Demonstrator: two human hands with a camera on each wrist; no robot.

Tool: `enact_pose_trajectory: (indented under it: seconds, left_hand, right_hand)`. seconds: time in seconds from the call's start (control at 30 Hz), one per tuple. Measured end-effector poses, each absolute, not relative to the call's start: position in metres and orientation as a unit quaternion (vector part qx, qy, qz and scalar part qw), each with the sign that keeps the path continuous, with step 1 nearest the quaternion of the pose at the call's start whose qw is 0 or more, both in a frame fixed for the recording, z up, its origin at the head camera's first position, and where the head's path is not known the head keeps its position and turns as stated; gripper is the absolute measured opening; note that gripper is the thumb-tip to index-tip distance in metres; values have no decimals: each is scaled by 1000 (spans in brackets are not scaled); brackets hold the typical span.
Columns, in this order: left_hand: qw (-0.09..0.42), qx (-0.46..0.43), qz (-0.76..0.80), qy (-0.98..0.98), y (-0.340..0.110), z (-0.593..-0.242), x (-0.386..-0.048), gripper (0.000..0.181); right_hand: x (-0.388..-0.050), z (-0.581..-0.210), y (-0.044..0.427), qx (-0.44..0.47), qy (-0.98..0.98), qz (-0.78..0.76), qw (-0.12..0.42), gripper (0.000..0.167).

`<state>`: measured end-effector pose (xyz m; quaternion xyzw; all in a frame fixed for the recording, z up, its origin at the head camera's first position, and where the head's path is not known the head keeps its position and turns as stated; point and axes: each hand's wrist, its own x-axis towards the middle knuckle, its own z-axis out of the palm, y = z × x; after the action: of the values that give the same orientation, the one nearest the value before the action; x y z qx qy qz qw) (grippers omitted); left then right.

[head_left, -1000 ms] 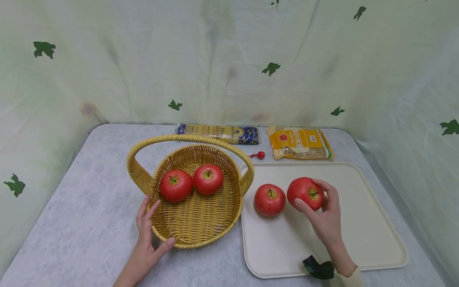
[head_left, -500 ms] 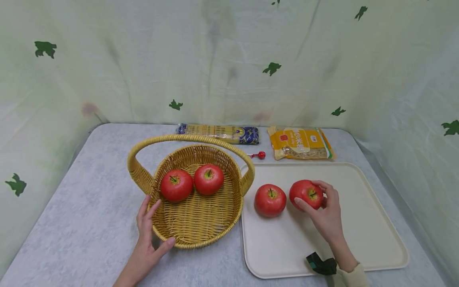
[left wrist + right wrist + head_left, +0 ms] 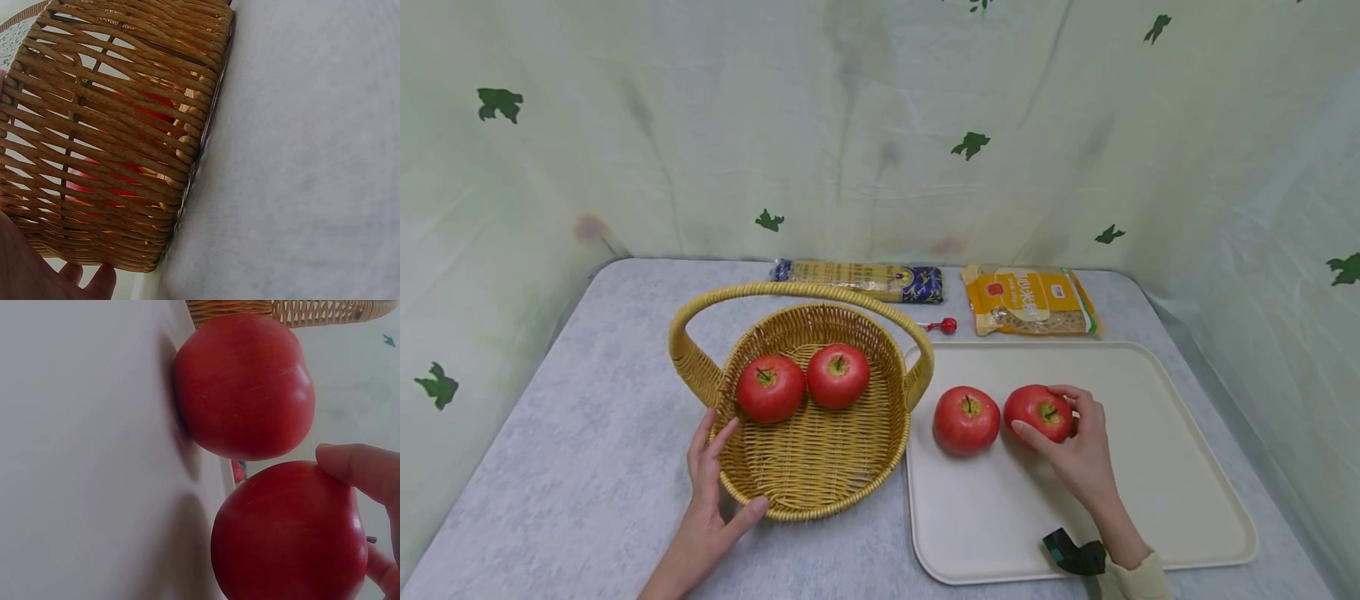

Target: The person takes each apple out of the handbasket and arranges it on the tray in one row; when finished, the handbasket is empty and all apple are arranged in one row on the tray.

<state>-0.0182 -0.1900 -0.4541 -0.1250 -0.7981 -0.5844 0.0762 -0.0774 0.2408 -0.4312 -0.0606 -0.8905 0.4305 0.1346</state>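
Note:
In the head view, my right hand [image 3: 1081, 454] grips a red apple [image 3: 1036, 413] between thumb and fingers, over the white tray [image 3: 1150, 500]. The right wrist view shows the held apple [image 3: 287, 531] with its shadow set apart on the tray, so it seems slightly raised. Just left of it, a second apple [image 3: 967, 421] sits on the tray. My left hand [image 3: 706, 492] rests against the left side of the wicker basket [image 3: 812, 475], fingers spread and thumb at the front rim. Two apples, a left one [image 3: 771, 389] and a right one [image 3: 838, 376], lie inside the basket.
Behind the basket lies a long pack of noodles [image 3: 861, 281]. A yellow bag of grain [image 3: 1032, 300] is behind the tray, with a red lollipop [image 3: 947, 325] nearby. The basket's tall handle [image 3: 805, 289] arches over its back. A patterned curtain [image 3: 880, 125] encloses the table.
My right hand has lowered the apple closer to the tray, beside the other apple. My left hand and the basket stay in place.

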Motion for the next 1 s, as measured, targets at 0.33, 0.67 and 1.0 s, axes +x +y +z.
enact_pose_trajectory:
  seconds: [0.33, 0.67, 1.0]
  left_hand:
    - [74, -122, -589, -796, -190, -454, -19, 92]
    - [65, -109, -584, -801, -190, -453, -18, 91]
    - [61, -107, -583, -803, -189, -452, -17, 91]
  right_hand:
    - [-79, -435, 242, -57, -896, 425, 114, 67]
    - [-80, -435, 245, -49, -901, 417, 106, 65]
    - [-85, -435, 251, -14, -904, 420, 82, 63]
